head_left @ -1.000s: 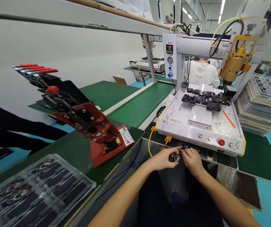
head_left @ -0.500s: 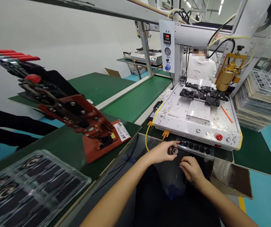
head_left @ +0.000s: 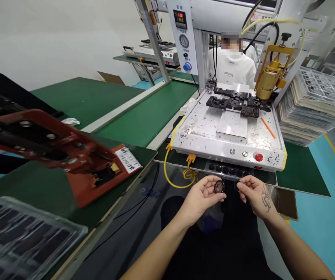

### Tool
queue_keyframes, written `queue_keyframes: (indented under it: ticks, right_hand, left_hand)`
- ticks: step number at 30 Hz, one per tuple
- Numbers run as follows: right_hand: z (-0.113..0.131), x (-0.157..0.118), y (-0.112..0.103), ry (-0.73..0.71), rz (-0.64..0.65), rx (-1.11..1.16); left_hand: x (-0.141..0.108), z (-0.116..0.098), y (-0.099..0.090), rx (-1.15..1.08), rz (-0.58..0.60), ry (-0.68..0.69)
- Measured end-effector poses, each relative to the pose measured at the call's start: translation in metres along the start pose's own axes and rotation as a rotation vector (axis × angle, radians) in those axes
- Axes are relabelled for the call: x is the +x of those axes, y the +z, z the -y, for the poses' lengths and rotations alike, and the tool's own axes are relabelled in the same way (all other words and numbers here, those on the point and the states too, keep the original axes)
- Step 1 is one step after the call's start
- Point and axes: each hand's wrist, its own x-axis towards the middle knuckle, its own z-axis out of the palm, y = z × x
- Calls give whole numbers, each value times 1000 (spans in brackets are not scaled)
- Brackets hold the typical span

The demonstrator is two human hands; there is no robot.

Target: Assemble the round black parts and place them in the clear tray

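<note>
My left hand [head_left: 200, 200] is closed on a small round black part with a ring-shaped face [head_left: 219, 187], gripped by its edge between thumb and fingers. To the right of it, my right hand [head_left: 253, 192] pinches a small black disc [head_left: 237, 185] between thumb and fingertips; the fingers hide part of it. The two pieces are a short gap apart, over my lap. Just beyond my hands, a clear strip with several black discs [head_left: 225, 170] lies along the table's front edge.
Ahead stands a white press machine [head_left: 202, 144] with black fixtures [head_left: 234, 103] and a gold press head [head_left: 268, 79]. A red toggle press [head_left: 79, 190] and a clear tray [head_left: 68, 233] are at left. Stacked trays [head_left: 307, 112] stand right. A person [head_left: 231, 68] sits behind the machine.
My right hand has come up beside the left and now pinches a black disc. My left hand has turned the round part's face more towards me. The camera view has shifted right and down.
</note>
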Motion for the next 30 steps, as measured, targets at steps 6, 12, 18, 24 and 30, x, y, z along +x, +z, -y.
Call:
queue_keyframes:
  ticks: [6, 12, 18, 24, 30]
  right_hand:
    - [2, -1, -2, 6, -11, -66]
    - [13, -8, -9, 2, -26, -118]
    - [20, -14, -12, 64, 96, -107]
    - [15, -14, -16, 157, 218, -7]
    - [27, -17, -11, 189, 183, 14]
  left_hand:
    - [-13, -8, 12, -166, -19, -120]
    - [-20, -13, 19, -199, -11, -92]
    - [-24, -11, 19, -185, 24, -70]
    - [-26, -13, 20, -194, 41, -75]
    - [-27, -16, 22, -251, 53, -109]
